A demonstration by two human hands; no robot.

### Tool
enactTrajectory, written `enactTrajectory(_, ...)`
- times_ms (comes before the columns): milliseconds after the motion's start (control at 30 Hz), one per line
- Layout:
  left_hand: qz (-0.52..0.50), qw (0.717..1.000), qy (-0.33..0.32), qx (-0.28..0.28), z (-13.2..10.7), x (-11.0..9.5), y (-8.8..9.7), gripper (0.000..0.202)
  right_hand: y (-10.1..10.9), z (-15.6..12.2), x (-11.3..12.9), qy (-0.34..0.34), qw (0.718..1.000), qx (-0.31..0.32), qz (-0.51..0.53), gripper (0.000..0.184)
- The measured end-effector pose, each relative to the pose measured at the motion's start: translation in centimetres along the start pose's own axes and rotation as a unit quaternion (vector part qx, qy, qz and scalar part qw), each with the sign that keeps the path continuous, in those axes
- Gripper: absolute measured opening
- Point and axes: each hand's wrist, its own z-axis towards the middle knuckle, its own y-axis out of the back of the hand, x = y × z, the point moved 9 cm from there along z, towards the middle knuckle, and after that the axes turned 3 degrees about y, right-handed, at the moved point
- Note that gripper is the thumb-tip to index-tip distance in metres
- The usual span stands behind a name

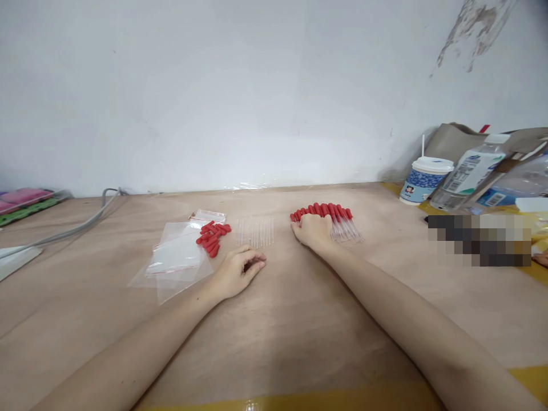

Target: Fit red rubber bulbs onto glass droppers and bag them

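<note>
Where the right hand (315, 231) rests, red-topped tubes (340, 217) lie partly beneath.

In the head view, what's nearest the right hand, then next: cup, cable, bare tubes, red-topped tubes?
1. Red-topped tubes: at the right hand.
2. Bare tubes: to its left.
3. Cup: over on the right.
4. Cable: far left.

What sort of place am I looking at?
Probably a makeshift workbench against a wall: loose red pieces and a row of thin clear tubes lie there, with clear plastic bags nearby.
</note>
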Motion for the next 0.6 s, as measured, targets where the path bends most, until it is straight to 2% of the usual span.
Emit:
enactTrajectory(133,0.029,1.0,-0.01,-0.004,-0.2,-0.6,-0.1,0.016,0.2,-0.3,0.7,0.032,0.999,-0.02,-0.003,0.036)
enactTrajectory(167,0.051,0.998,-0.016,-0.031,-0.3,-0.9,0.4,0.016,0.2,-0.4,1.1,0.041,0.999,-0.023,0.003,0.035)
enactTrajectory(233,0.106,0.987,-0.015,-0.119,-0.6,-1.3,2.1,0.016,0.1,-0.8,2.0,0.057,0.998,-0.022,0.024,0.033)
enactTrajectory(333,0.172,0.956,0.03,-0.237,-0.9,-0.4,5.2,0.023,-0.1,-1.0,3.7,0.065,0.996,-0.006,0.054,0.032)
enactTrajectory(400,0.197,0.942,0.076,-0.262,-0.5,1.5,7.0,0.029,-0.3,-0.8,4.8,0.06,0.996,0.004,0.06,0.033)
enactTrajectory(467,0.209,0.934,0.14,-0.254,0.3,4.4,8.3,0.034,-0.5,-0.3,5.5,0.051,0.997,0.013,0.062,0.032)
enactTrajectory(533,0.199,0.933,0.215,-0.209,1.1,7.8,8.8,0.04,-0.7,0.2,5.8,0.035,0.997,0.023,0.062,0.029)
enactTrajectory(600,0.169,0.941,0.252,-0.151,1.8,10.3,8.2,0.042,-0.8,0.6,5.8,0.02,0.997,0.031,0.062,0.027)
